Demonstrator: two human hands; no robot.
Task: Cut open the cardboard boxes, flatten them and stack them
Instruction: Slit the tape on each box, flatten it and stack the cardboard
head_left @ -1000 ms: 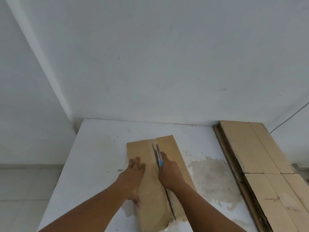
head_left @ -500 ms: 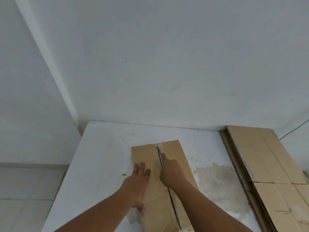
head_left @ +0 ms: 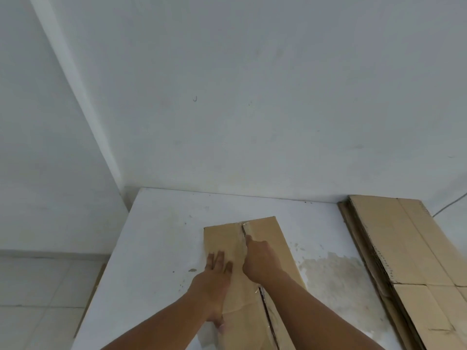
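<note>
Your L hand (head_left: 217, 276) flat, fingers straight, pressing box (head_left: 275, 238) left of seam (head_left: 264, 308). Your R hand (head_left: 261, 261) clenched round knife (head_left: 244, 231), blade in seam nr box's far end.

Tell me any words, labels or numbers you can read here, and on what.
No text can be read.
The box is plain.
The stack of cardboard is plain too.
The wall bears one hook-shaped mark, not clearly a letter.
The knife is mostly hidden in the right hand.
</note>
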